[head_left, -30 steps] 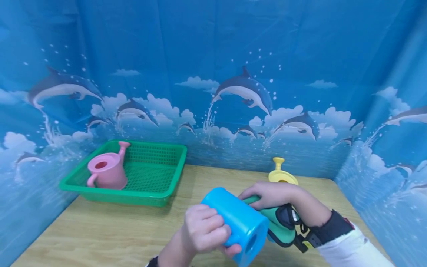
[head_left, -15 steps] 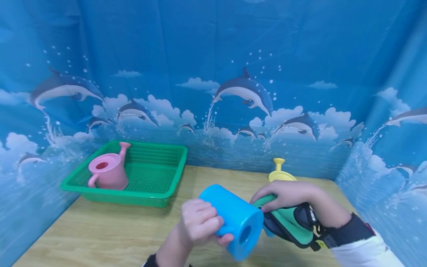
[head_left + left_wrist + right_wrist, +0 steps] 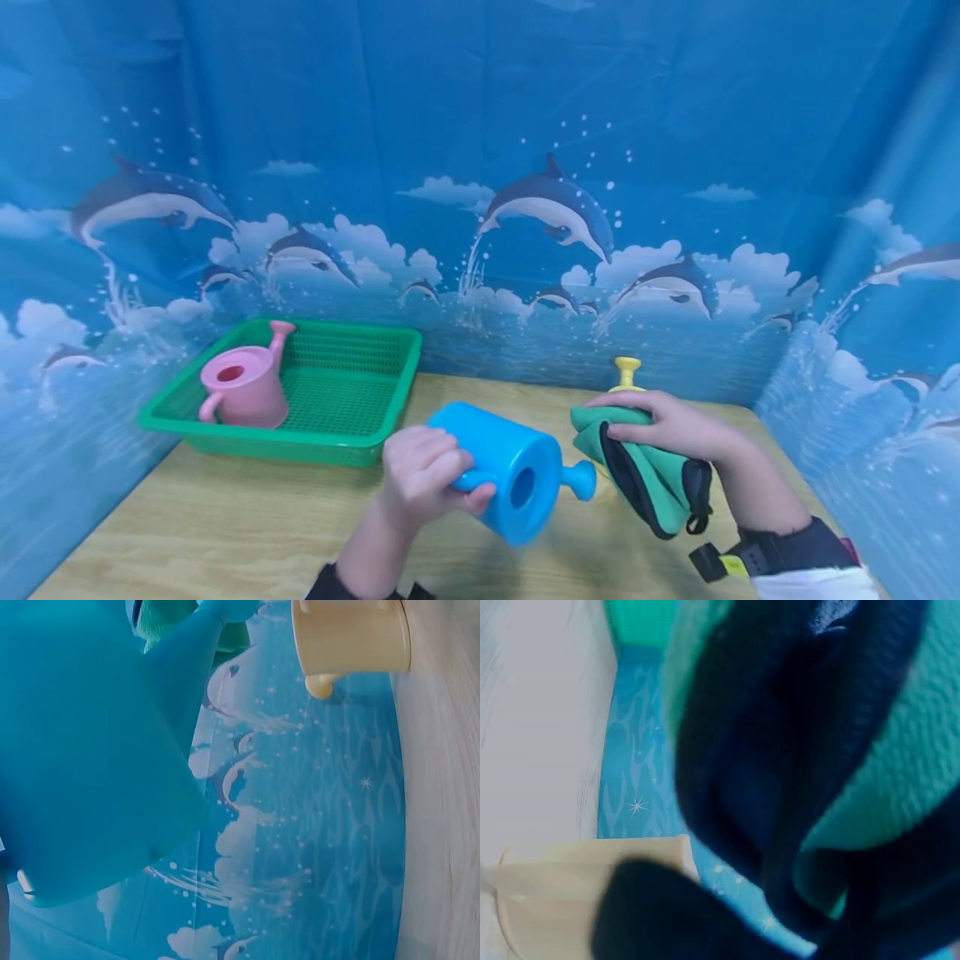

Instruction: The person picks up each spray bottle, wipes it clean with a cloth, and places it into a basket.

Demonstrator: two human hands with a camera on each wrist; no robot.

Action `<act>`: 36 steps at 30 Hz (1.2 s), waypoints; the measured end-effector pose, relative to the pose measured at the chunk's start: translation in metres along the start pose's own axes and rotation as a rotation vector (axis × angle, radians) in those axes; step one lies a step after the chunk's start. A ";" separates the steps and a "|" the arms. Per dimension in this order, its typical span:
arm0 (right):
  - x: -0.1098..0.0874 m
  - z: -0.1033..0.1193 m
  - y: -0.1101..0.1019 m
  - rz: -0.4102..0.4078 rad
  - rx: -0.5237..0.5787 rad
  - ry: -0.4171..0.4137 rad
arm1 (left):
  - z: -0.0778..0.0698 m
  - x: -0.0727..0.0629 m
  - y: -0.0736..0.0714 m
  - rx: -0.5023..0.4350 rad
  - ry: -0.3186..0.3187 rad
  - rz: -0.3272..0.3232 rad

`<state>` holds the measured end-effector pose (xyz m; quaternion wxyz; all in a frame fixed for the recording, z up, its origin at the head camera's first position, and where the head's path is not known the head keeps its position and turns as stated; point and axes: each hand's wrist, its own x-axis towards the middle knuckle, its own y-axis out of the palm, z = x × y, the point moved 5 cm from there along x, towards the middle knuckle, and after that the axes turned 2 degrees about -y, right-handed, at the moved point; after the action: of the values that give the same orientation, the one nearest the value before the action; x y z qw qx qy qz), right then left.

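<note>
My left hand [image 3: 423,475] grips the handle of a blue toy watering can [image 3: 491,454], which is tilted on its side above the table with its spout pointing right. In the left wrist view the can's blue body [image 3: 82,750] fills the left side. My right hand [image 3: 675,425] holds a folded green cloth [image 3: 645,475] with black edging, just right of the blue spout. Close up in the right wrist view, the cloth [image 3: 900,772] shows its fuzzy surface and dark trim. Behind the right hand stands a yellow watering can [image 3: 627,371], mostly hidden.
A green plastic basket [image 3: 375,433] sits at the back left, with a pink watering can [image 3: 247,392] in its left part. Dolphin-printed curtains [image 3: 480,208] enclose the wooden table [image 3: 225,533] at the back and sides.
The cloth has come away from the blue can and moved right with my right hand. The blue can has shifted slightly left and turned, bringing its spout into sight.
</note>
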<state>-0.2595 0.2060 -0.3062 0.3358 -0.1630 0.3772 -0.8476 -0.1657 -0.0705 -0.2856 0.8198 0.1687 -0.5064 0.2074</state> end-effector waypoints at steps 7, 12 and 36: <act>-0.011 -0.008 -0.003 -0.156 0.045 0.051 | 0.012 -0.017 -0.004 0.035 -0.125 -0.015; -0.016 -0.012 0.001 -0.206 0.077 0.070 | 0.017 -0.023 -0.006 0.048 -0.143 -0.035; -0.037 -0.034 0.031 -0.300 0.228 0.103 | 0.039 -0.038 -0.019 0.234 -0.465 -0.089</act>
<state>-0.2374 0.2342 -0.3524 0.2021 -0.1346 0.2667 -0.9327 -0.2005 -0.1123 -0.3047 0.6647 0.3276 -0.6458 0.1840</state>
